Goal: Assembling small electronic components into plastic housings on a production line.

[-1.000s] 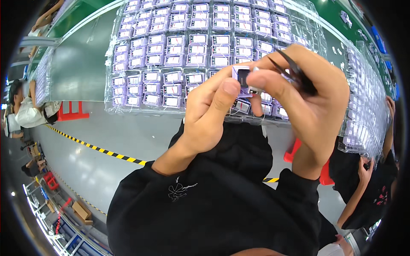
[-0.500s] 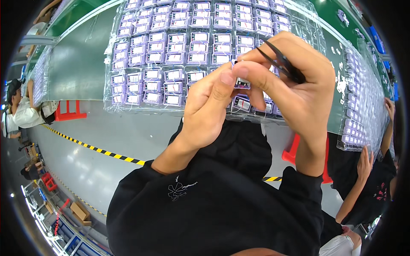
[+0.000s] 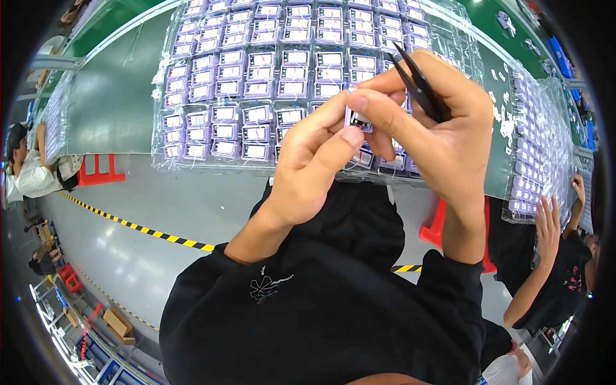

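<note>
Small purple casing (image 3: 360,123) in hand

Along the near edge of the bench (image 3: 115,109) lies a clear plastic tray (image 3: 459,45) of purple modules (image 3: 258,133). Above it, my left grip (image 3: 308,163) pinches the casing; my right grip (image 3: 449,141) holds black tweezers (image 3: 421,90), thumb at the casing.

We're on a factory floor, i.e. an assembly workshop. We see a long green worktop (image 3: 112,109) w/ a clear plastic tray (image 3: 459,46) holding many near-identical purple units (image 3: 224,149) in rows, plus a 2nd tray (image 3: 557,122) of the same kind at R. Co-workers are at the benches too: one person far L (image 3: 31,170), another person at R (image 3: 545,276). We've also got yellow-&-black floor tape (image 3: 128,222) on a grey floor (image 3: 160,192), a red plastic stool (image 3: 431,236), a cardboard box (image 3: 119,323), etc., & blue-&-silver racking (image 3: 115,369) lower L.
</note>
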### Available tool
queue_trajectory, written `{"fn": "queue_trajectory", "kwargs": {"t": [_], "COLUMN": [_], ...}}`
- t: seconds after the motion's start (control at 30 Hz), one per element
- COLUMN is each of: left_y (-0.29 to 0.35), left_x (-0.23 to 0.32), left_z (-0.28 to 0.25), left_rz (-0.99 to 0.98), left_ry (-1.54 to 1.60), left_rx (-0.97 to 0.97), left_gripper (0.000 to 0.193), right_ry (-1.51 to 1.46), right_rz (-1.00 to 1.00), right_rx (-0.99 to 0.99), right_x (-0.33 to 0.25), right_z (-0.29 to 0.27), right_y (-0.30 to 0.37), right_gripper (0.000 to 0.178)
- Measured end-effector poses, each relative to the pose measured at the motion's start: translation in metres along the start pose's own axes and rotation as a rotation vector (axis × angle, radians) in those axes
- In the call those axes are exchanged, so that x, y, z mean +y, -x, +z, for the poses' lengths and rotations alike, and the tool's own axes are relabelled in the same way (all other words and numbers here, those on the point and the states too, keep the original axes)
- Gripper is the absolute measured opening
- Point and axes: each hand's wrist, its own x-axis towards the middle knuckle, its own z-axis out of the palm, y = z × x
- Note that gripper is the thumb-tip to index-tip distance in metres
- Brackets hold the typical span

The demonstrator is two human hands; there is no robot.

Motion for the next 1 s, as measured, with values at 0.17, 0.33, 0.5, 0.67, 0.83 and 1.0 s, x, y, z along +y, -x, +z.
{"fn": "queue_trajectory", "kwargs": {"t": [0.17,0.33,0.5,0.67,0.83,1.0], "left_y": [0.004,0.004,0.004,0.005,0.01,0.009], "left_x": [0.0,-0.006,-0.008,-0.002,-0.005,-0.002], "left_z": [0.003,-0.003,-0.008,0.002,-0.001,0.002], "left_rz": [-0.001,0.013,0.072,0.095,0.084,0.118], "left_ry": [-0.012,-0.072,-0.205,-0.289,-0.332,-0.552], "left_rx": [-0.004,-0.087,-0.125,-0.021,0.0,0.055], "left_gripper": [0.046,0.052,0.056,0.058,0.058,0.059], "right_ry": [-0.07,-0.193,-0.195,-0.109,-0.081,-0.08], "right_rz": [0.047,0.186,0.213,0.134,0.046,0.119], "right_rx": [-0.012,-0.105,-0.118,-0.088,-0.088,-0.134], "right_x": [-0.004,-0.004,-0.003,0.001,0.005,0.0], "right_z": [0.0,-0.007,-0.007,-0.007,-0.009,-0.016], "right_y": [0.001,-0.001,0.0,0.005,0.007,0.008], "right_gripper": [0.009,0.015,0.015,0.014,0.021,0.028]}}
